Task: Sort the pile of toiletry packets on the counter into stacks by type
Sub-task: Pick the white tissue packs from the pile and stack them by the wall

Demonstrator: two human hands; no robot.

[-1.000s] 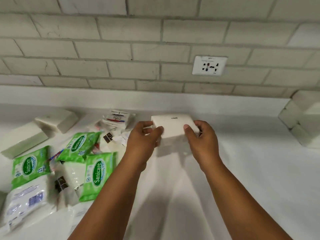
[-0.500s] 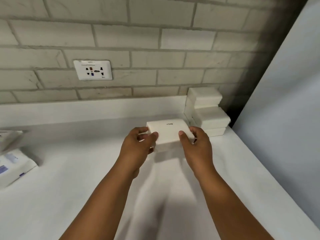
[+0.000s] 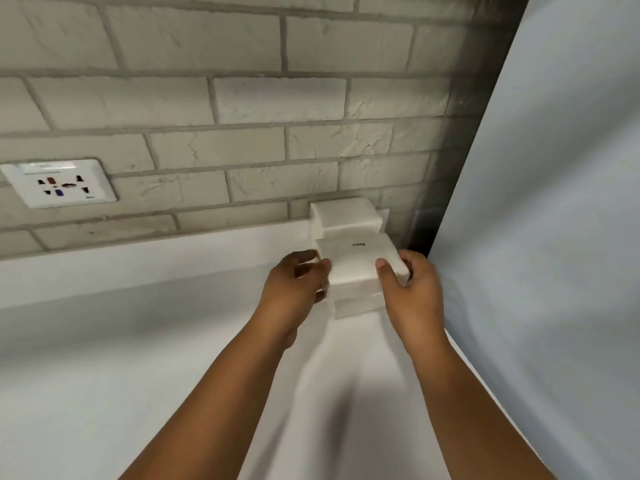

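Observation:
A white tissue packet [image 3: 356, 259] with a small dark label on top is held level between both hands. My left hand [image 3: 294, 284] grips its left edge and my right hand [image 3: 408, 289] grips its right edge, thumb on top. The packet sits on or just above a front stack of white packets [image 3: 358, 304] in the counter's far right corner. A taller stack of white packets [image 3: 343, 218] stands right behind it against the brick wall. The pile of mixed packets is out of view.
The white counter [image 3: 138, 358] runs left and towards me. A pale blue-grey side wall [image 3: 554, 237] closes the right side. A wall socket [image 3: 59, 183] sits on the brick wall at left.
Both hands carried the white packet right and away, from the mixed pile to the corner stacks. The view swung right, so the pile left the frame.

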